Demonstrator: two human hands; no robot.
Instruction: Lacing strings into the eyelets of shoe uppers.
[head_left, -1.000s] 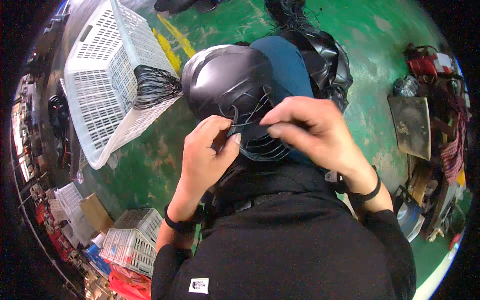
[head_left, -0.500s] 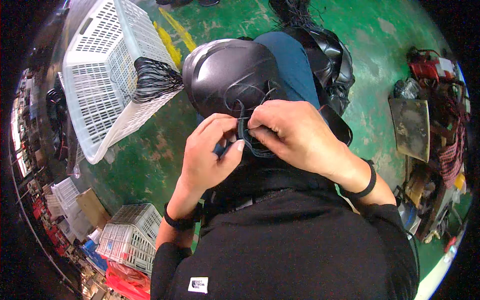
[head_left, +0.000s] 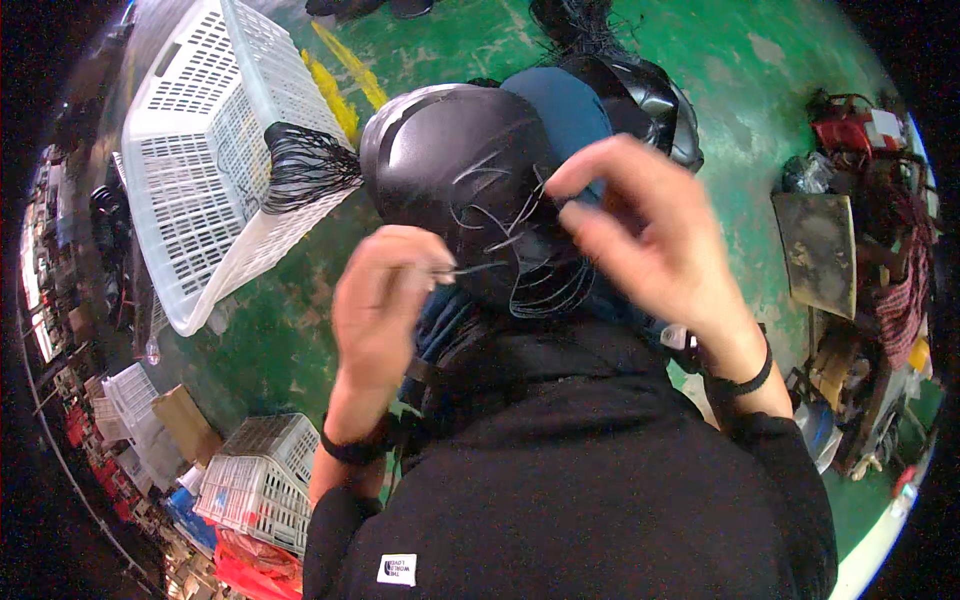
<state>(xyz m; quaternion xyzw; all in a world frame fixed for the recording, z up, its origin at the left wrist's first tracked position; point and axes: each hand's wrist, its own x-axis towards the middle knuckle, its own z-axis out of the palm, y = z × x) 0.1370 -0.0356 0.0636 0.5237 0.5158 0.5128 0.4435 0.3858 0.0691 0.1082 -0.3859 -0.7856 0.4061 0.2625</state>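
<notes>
Two hands show nearest: the left hand (head_left: 388, 290) pinches a cord (head_left: 482, 268), the right hand (head_left: 655, 235) has its fingers parted. Lacing seems underway; the next move probably calls for regripping a strand. Beneath, a black shell (head_left: 460, 140) lies beside a blue-clad knee (head_left: 565, 100); beyond stands a white crate (head_left: 185, 185).

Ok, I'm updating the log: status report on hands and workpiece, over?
Left hand pinching a dark strand. Right hand blurred, its hold unclear. Rounded black piece before them, thin cords at its near edge. Nothing visibly blocking the hands.
</notes>
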